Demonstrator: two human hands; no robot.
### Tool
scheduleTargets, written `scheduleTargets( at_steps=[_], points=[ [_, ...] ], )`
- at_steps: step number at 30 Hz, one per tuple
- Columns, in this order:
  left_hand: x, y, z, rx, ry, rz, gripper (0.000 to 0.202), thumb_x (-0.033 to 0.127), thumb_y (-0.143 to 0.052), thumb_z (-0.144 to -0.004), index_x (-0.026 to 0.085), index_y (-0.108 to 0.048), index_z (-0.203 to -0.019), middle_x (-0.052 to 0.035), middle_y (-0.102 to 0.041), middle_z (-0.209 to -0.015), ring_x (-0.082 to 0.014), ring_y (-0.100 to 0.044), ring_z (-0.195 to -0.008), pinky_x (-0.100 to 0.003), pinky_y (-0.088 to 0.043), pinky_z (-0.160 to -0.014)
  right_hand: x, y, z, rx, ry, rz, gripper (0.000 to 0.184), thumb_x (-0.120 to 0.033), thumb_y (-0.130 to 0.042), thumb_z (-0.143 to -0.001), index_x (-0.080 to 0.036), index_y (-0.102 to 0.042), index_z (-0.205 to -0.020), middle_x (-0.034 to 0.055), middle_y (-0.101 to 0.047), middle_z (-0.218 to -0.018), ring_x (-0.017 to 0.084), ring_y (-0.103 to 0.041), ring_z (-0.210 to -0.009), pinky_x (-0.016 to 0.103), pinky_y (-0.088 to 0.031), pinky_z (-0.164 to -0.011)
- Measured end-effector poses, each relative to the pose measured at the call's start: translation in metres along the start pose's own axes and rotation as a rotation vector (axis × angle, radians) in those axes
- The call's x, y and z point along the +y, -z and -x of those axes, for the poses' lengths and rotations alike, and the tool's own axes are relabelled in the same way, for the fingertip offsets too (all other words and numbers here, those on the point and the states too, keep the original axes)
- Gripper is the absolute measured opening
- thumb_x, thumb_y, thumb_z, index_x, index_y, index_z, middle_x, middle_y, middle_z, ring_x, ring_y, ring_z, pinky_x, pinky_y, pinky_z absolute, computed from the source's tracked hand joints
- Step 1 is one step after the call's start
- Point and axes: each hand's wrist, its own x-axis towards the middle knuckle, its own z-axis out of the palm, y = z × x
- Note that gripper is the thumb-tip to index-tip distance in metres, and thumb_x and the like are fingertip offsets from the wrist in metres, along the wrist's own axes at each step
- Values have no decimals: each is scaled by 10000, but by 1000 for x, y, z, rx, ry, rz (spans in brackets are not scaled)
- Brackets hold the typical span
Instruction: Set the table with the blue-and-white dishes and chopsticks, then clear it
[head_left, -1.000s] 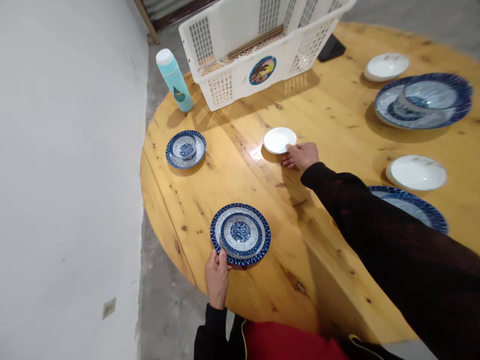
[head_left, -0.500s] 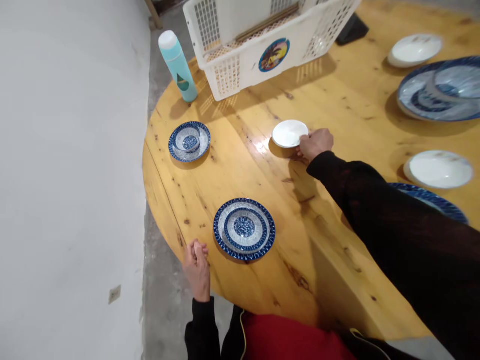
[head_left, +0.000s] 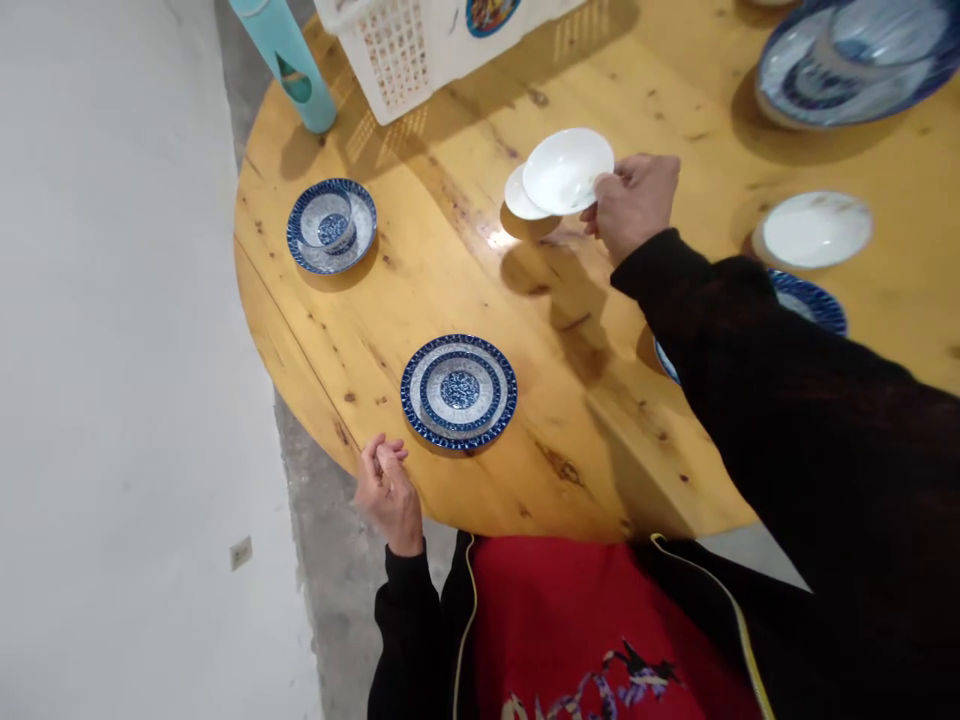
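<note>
White dish [head_left: 566, 170] now aloft, basket [head_left: 448, 46] beyond

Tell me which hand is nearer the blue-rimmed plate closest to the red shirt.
The left hand, just off the plate; the right hand is farther, beyond it, holding a white dish.

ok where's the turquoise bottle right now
In the head view, the turquoise bottle stands at the upper left on the wooden table, just left of the white basket and beyond the small blue-rimmed plate nearest it.
</note>
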Motion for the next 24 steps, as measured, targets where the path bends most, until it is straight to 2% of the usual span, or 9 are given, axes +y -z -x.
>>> scheduleTargets(
  at_steps=[2, 5, 8, 10, 12, 14, 16, 20, 24],
  points=[
    [8, -9, 15, -96, -49, 38, 363, 459, -468, -996, 162, -662, -1072, -64, -736, -874, -161, -711, -746, -290, -568, -757, 7, 12, 37, 51, 36, 25, 198, -120, -483, -917, -91, -621, -779, -12, -528, -561, 64, -476, -489, 199, -412, -541],
    [14, -24, 43, -359, -62, 108, 329, 432, -478, -995, 184, -686, -1056, -63, -738, -854, -165, -705, -733, -291, -564, -756, 26, 30, 104, -31, 43, 79, 220, -190, -497, -902, -161, -609, -715, -26, -518, -504, 92, -483, -447, 221, -419, -511],
    [8, -35, 70, -602, -9, 146, 326, 444, -480, -993, 203, -698, -1023, -64, -735, -831, -166, -697, -714, -283, -550, -740, 52, 46, 166, -95, -3, 161, 213, -281, -517, -867, -211, -593, -681, -14, -527, -471, 148, -530, -476, 274, -456, -538],
    [-3, -41, 83, -728, 97, 173, 350, 491, -498, -973, 199, -690, -961, -64, -725, -793, -158, -684, -667, -267, -532, -674, 71, 56, 198, -118, -32, 188, 251, -344, -498, -849, -242, -544, -625, 6, -546, -476, 174, -551, -480, 305, -459, -534],
    [-16, -47, 90, -802, 303, 232, 419, 577, -523, -930, 181, -658, -905, -65, -707, -749, -142, -651, -587, -242, -486, -560, 91, 63, 222, -106, -114, 194, 239, -406, -492, -821, -263, -553, -638, 22, -565, -470, 207, -572, -468, 340, -462, -516],
    [-29, -52, 88, -779, 538, 326, 510, 671, -559, -864, 164, -616, -876, -67, -692, -723, -128, -618, -531, -219, -439, -488, 108, 66, 236, -63, -178, 192, 227, -470, -525, -791, -277, -586, -687, 31, -584, -478, 248, -603, -478, 381, -488, -522],
    [-37, -55, 81, -698, 664, 429, 579, 721, -598, -814, 147, -602, -890, -78, -696, -734, -122, -616, -534, -208, -436, -486, 120, 66, 244, -42, -251, 113, 255, -512, -564, -761, -265, -626, -754, 26, -596, -493, 266, -615, -473, 397, -499, -513],
    [-38, -59, 64, -563, 674, 564, 637, 748, -663, -765, 118, -615, -848, -117, -721, -786, -118, -635, -570, -204, -450, -517, 125, 59, 249, -26, -321, 26, 327, -512, -610, -666, -214, -655, -795, 3, -595, -490, 249, -612, -440, 368, -494, -492],
    [-35, -63, 61, -534, 664, 626, 642, 752, -674, -763, 114, -610, -778, -145, -736, -798, -128, -657, -598, -208, -459, -538, 120, 50, 247, -34, -296, 70, 286, -492, -589, -674, -230, -652, -771, -1, -594, -477, 239, -613, -449, 360, -507, -512]
  ],
)
